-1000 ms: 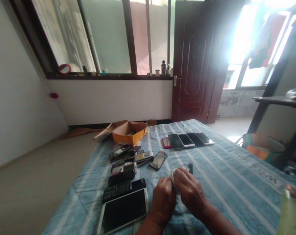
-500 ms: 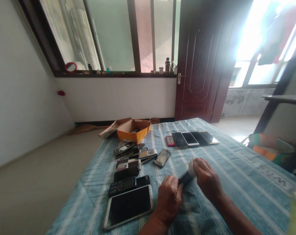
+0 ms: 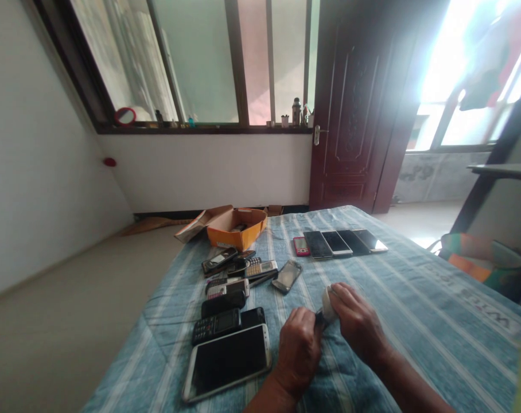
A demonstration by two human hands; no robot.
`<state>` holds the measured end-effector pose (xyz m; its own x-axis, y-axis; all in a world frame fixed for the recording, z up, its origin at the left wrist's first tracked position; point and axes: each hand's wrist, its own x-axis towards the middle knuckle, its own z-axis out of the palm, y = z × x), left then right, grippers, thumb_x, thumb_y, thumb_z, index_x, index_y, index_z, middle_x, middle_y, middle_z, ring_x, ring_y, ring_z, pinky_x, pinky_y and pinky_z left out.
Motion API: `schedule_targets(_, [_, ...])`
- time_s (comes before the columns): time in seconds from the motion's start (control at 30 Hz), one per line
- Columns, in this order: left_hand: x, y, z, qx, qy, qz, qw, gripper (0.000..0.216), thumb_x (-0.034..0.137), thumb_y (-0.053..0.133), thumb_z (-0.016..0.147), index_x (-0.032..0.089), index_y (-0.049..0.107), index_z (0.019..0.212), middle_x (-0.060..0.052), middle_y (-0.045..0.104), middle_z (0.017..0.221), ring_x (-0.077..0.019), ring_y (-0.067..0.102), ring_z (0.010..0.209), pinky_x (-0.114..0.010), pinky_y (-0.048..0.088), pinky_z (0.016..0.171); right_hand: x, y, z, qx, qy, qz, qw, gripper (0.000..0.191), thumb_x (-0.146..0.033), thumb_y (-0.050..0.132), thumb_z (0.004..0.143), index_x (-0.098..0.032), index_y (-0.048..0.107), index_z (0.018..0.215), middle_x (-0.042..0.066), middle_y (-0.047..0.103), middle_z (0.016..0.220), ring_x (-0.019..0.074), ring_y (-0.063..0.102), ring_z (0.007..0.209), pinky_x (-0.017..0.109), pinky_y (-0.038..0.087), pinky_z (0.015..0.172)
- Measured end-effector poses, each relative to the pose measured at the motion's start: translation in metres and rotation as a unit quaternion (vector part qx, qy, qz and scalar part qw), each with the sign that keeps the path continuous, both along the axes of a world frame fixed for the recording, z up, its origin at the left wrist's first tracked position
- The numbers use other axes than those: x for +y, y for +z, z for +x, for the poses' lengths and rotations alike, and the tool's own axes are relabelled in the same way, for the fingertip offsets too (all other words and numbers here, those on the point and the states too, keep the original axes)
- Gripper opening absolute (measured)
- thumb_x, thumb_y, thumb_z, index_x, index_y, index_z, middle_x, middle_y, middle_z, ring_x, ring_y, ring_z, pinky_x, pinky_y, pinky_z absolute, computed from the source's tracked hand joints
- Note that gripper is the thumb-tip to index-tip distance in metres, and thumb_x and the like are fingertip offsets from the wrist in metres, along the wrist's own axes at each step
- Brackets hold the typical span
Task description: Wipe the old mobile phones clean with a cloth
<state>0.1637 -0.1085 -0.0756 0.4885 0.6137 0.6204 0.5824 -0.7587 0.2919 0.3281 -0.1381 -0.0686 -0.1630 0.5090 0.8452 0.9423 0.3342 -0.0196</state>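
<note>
A dark phone [image 3: 319,317] is gripped at its near end by my left hand [image 3: 298,347], whose fingers are closed around it. My right hand [image 3: 359,321] pinches a white cloth or tissue [image 3: 328,307] against the phone's far part. Most of the phone is hidden by the cloth and fingers. Left of my hands lies a large white-framed tablet or phone [image 3: 228,362], screen up. Beyond it sit a black keypad phone [image 3: 216,326] and several other old phones. A grey phone [image 3: 287,277] rests just ahead of my hands.
An orange cardboard box [image 3: 237,238] with its lid open stands at the bed's far left. At the far right, several phones lie in a row, with a white phone [image 3: 337,243] and a small red phone [image 3: 301,246]. A striped blue cloth [image 3: 415,321] covers the surface.
My right hand has slid with the cloth down and left along the phone, nearer my left hand. Less of the phone's dark face shows. My left hand stays almost in place.
</note>
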Motion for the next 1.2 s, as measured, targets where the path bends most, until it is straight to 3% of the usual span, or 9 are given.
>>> schedule_targets(0.23, [-0.001,0.0,0.0,0.011,-0.002,-0.011,1.0,0.016,0.005,0.058,0.08,0.019,0.053,0.075,-0.002,0.061,0.076,-0.0182,0.058,0.07,-0.028,0.042,0.06,0.004,-0.003,0.02,0.021,-0.07,0.017,0.997,0.035,-0.007,0.035,0.093,-0.014,0.068,0.102,0.014,0.067,0.105,0.0262,0.06,0.108,0.041,0.055,0.088])
schedule_targets(0.43, [0.0,-0.003,-0.002,-0.015,-0.022,0.001,1.0,0.017,0.012,0.047,0.089,0.019,0.05,0.074,-0.003,0.06,0.073,-0.0181,0.057,0.068,-0.029,0.04,0.059,-0.007,0.007,-0.011,-0.007,0.033,0.037,0.999,0.029,-0.008,0.042,0.093,-0.015,0.067,0.106,0.011,0.067,0.108,0.0237,0.06,0.11,0.037,0.054,0.093])
schedule_targets(0.53, [0.001,-0.003,-0.002,-0.017,-0.026,-0.011,0.999,0.019,0.008,0.043,0.089,0.02,0.049,0.075,-0.003,0.06,0.073,-0.0179,0.056,0.069,-0.028,0.04,0.06,-0.009,0.009,-0.017,-0.013,0.05,0.017,0.999,0.028,-0.009,0.042,0.094,-0.016,0.067,0.104,0.01,0.068,0.104,0.0222,0.061,0.106,0.035,0.054,0.091])
schedule_targets(0.93, [-0.001,0.0,-0.001,0.015,-0.008,-0.032,0.999,0.014,0.01,0.056,0.085,0.019,0.053,0.075,-0.002,0.062,0.077,-0.0185,0.058,0.073,-0.028,0.042,0.062,-0.001,0.002,0.014,0.01,-0.062,0.012,0.998,0.03,-0.007,0.038,0.093,-0.013,0.067,0.101,0.012,0.067,0.103,0.0263,0.06,0.104,0.038,0.054,0.087])
schedule_targets(1.07, [-0.001,0.0,-0.002,0.0,-0.018,-0.027,0.999,0.017,0.016,0.049,0.091,0.02,0.051,0.074,-0.002,0.06,0.074,-0.0181,0.057,0.07,-0.028,0.041,0.06,-0.008,0.009,-0.002,-0.012,0.008,0.036,0.999,0.026,-0.006,0.042,0.093,-0.011,0.066,0.105,0.013,0.066,0.108,0.0256,0.058,0.11,0.038,0.052,0.093])
schedule_targets(1.2, [0.0,0.0,-0.002,0.0,-0.027,-0.025,0.999,0.018,0.012,0.044,0.09,0.02,0.05,0.076,-0.003,0.06,0.075,-0.018,0.057,0.071,-0.029,0.042,0.062,-0.011,0.012,-0.014,-0.026,0.053,0.004,0.998,0.025,-0.007,0.044,0.094,-0.01,0.065,0.105,0.012,0.066,0.107,0.0246,0.058,0.109,0.036,0.052,0.092])
